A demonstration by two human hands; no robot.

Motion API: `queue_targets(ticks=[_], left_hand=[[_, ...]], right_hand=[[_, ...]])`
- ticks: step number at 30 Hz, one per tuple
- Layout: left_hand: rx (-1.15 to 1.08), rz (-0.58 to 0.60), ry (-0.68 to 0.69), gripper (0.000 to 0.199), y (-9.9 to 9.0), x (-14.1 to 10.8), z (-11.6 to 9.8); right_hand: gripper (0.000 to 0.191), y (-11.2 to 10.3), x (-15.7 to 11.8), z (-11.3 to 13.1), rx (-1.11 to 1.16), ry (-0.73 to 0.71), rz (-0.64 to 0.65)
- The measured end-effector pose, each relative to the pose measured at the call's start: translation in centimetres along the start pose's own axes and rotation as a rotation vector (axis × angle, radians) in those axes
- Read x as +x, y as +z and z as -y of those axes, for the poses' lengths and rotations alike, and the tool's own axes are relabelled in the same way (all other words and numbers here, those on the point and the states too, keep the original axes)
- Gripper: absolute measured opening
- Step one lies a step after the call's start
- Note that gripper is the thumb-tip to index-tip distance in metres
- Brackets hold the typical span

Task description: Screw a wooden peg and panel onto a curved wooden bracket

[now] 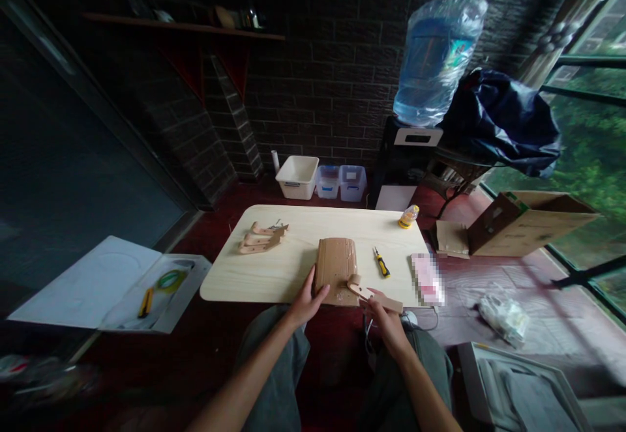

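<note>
My left hand (307,300) grips the left side of a brown cardboard box (336,264) at the near edge of the table, its thumb over the near side. My right hand (386,318) is closed around a wooden hook (376,296), a flat strip with small holes and a curled end. That curled end lies against the box's near right corner. More curved wooden hooks (261,243) rest at the table's left, with a few small dark metal pieces (278,225) behind them. A yellow and black screwdriver (382,263) lies right of the box.
On the pale table (293,217) are a yellow-based clear container (408,216) and a blurred pink item (428,279). An open white case (178,302) stands left. Plastic bins (297,178), a water dispenser (403,158) and a large carton (518,227) stand beyond.
</note>
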State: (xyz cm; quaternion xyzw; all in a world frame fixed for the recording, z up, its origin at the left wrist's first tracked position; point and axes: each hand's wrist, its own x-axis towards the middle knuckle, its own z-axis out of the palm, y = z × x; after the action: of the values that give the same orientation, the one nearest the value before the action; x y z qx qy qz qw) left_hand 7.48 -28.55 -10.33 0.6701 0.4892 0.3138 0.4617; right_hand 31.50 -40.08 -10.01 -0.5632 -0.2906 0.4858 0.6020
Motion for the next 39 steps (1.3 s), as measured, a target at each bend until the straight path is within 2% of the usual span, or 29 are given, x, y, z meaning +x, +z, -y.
queue_targets(ticks=[6, 13, 17, 20, 23, 27, 30, 33, 36, 39], left_hand=[[0.016, -0.051, 0.069, 0.084, 0.3, -0.1, -0.1], [0.166, -0.13, 0.391, 0.069, -0.4, 0.5, -2.0], [0.215, -0.125, 0.402, 0.06, 0.2, 1.0, -2.5], [0.256, -0.129, 0.401, 0.054, 1.2, 1.8, -2.5], [0.267, -0.165, 0.405, 0.052, 1.8, 3.7, -2.9], [0.285, -0.243, 0.398, 0.044, 1.2, 8.1, -3.9], [0.257, -0.222, 0.439, 0.031, 0.8, 12.1, -3.8], [0.166, -0.179, 0.42, 0.031, 1.0, 15.4, -2.7], [0.066, -0.111, 0.392, 0.036, 1.5, 17.3, -1.6], [-0.003, -0.054, 0.395, 0.05, 1.6, 18.1, -1.5]], right_hand=[[0.066, 0.2, 0.2, 0.7, -0.086, -0.071, -0.066], [0.06, 2.0, 2.5, 3.1, -0.234, -0.214, -0.025], [0.047, 3.6, 3.2, 3.5, -0.321, -0.297, 0.033], [0.043, 4.5, 4.1, 3.4, -0.366, -0.352, 0.029], [0.042, 4.8, 6.4, 3.4, -0.395, -0.386, -0.001], [0.041, 4.4, 11.0, 3.9, -0.415, -0.398, -0.018], [0.045, 3.8, 14.3, 4.3, -0.413, -0.372, -0.017], [0.046, 3.2, 16.7, 4.6, -0.385, -0.313, 0.01], [0.043, 3.1, 18.2, 4.9, -0.337, -0.256, 0.056], [0.045, 3.0, 19.2, 5.2, -0.267, -0.218, 0.066]])
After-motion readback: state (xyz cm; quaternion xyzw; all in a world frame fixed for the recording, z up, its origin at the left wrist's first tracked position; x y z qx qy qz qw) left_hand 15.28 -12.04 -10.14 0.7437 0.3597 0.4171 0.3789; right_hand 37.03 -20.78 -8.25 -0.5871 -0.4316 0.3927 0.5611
